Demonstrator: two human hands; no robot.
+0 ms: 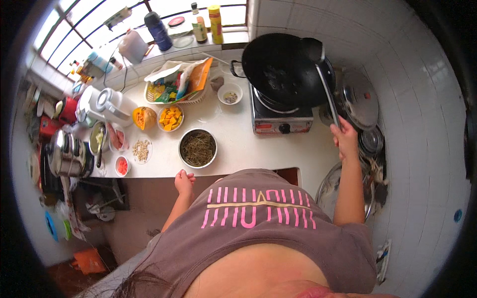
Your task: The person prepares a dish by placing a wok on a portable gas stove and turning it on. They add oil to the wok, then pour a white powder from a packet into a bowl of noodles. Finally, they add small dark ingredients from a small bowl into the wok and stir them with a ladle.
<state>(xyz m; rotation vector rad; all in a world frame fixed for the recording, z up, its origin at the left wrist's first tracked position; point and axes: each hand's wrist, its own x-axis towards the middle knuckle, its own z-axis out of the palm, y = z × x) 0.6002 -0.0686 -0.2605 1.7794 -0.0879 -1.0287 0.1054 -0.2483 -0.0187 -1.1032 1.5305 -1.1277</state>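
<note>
My right hand point(345, 138) is closed around the long metal handle of a cooking ladle point(328, 91), whose dark head lies at the far right side of a black wok point(279, 70). The wok, with small shiny wet patches at its bottom, sits on a portable gas stove point(283, 126). My left hand point(184, 181) is at the counter's front edge, fingers loosely curled and nothing seen in it. Just beyond it stands a metal bowl point(198, 148) of brown-green stringy plant pieces. A small white bowl point(230, 94) with chopped bits stands left of the stove.
On the counter point(238, 156) stand diced pumpkin point(170, 118), a cut pumpkin point(144, 117), pale nuts or beans point(141, 150), a small red-filled bowl point(122, 166), raw meat point(116, 137) and a basket of packets point(175, 97). A metal lid point(359, 100) leans right of the wok. Bottles line the windowsill.
</note>
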